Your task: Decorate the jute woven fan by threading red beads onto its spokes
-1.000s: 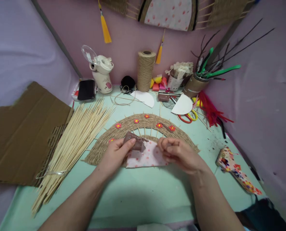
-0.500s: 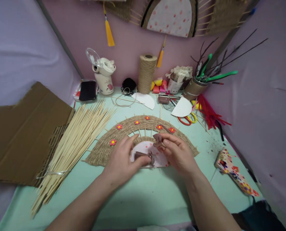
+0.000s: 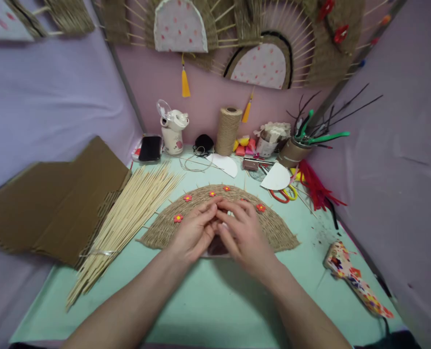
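My left hand point(image 3: 194, 231) and my right hand point(image 3: 245, 236) meet over the middle of a woven twine fan point(image 3: 157, 232), fingers bent and fingertips together. They close around a small piece of brown clay, which the fingers now mostly hide. Below them, a larger dark brown lump point(image 3: 217, 245), perhaps in its wrapper, lies on the fan's pale half-round centre, partly covered by my hands. Red flowers with yellow middles point(image 3: 187, 198) dot the fan's woven band. Short stick ends poke out along its curved edge.
Left of the fan lie a bundle of thin sticks point(image 3: 128, 213) and cardboard point(image 3: 66, 198). Behind stand a twine spool point(image 3: 228, 131) and a tool pot point(image 3: 293, 152). Scissors point(image 3: 280, 196) lie under white paper; a flower-patterned glue gun point(image 3: 357, 278) rests at right.
My hands have come together; before, they were apart, with the right pinching a brown clay piece and the left beside the brown lump. My view has tilted up, showing more of the wall fans.
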